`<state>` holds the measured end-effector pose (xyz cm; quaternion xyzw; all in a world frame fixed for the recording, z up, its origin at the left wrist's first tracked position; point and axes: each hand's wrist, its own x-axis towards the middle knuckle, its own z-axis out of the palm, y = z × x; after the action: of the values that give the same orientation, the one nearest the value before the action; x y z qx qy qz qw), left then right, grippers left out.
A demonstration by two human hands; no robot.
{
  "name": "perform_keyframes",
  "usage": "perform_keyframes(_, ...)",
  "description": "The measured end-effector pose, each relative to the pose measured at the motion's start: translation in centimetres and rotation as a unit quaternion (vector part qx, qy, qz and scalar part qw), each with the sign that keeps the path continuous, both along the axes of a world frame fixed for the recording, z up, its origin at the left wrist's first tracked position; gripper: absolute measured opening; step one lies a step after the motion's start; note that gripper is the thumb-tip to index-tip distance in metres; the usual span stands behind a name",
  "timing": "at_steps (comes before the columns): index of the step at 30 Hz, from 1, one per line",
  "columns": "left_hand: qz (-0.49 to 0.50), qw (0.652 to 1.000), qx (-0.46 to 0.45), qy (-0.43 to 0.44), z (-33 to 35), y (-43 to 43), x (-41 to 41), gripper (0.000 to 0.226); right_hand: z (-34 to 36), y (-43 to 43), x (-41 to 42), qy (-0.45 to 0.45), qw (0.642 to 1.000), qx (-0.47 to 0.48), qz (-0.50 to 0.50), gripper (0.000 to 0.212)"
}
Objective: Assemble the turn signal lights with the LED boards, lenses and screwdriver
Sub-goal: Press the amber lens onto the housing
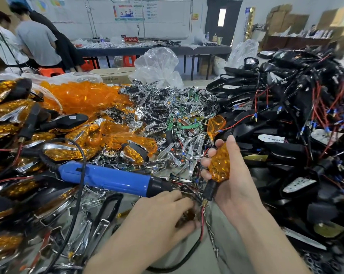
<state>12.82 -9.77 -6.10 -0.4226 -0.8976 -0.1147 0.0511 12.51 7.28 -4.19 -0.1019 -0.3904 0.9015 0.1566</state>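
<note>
Over the heap of chrome parts (179, 153), my right hand (236, 175) clamped the amber-lensed, black-stemmed turn signal light (220, 163) upright, stem down toward my left hand (163, 212). Its fingers dug in the clutter, grip unclear, beside the blue electric screwdriver (107, 177).

One screwdriver (111, 177), three people (36, 42) behind, amber lenses (84, 97) heaped beyond counting.

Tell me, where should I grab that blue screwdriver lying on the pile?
Wrap your grip around the middle of the blue screwdriver, coming down from above. It lies almost flat, its thick round barrel bare on top. Avoid the left end, where the black cord leaves, and the black nose beside the left hand.
</note>
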Motion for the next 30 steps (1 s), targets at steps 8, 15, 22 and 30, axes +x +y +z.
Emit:
perform_keyframes(8,0.073,0.976,0.187,-0.089,0.6,-0.3,-0.1,0.042,-0.6,-0.1,-0.2,0.01,1.0,-0.008,0.009,0.049)
perform_keyframes(15,0.111,0.814,0.498,-0.278,2.5,-0.3,-0.3,0.02,-0.6,-0.2,-0.1,0.004,1.0,0.003,0.01,0.05)
perform_keyframes(22,0.097,0.676,0.589,-0.433,2.4,0.4,-0.4,0.018,-0.9,-0.3,-0.2,-0.007,1.0,0.019,0.007,0.049)
perform_keyframes(30,0.079,0.632,0.593,-0.494,2.2,0.3,-0.5,0.028,-1.0,-0.5,-0.4,-0.004,0.999,0.03,0.014,0.053)
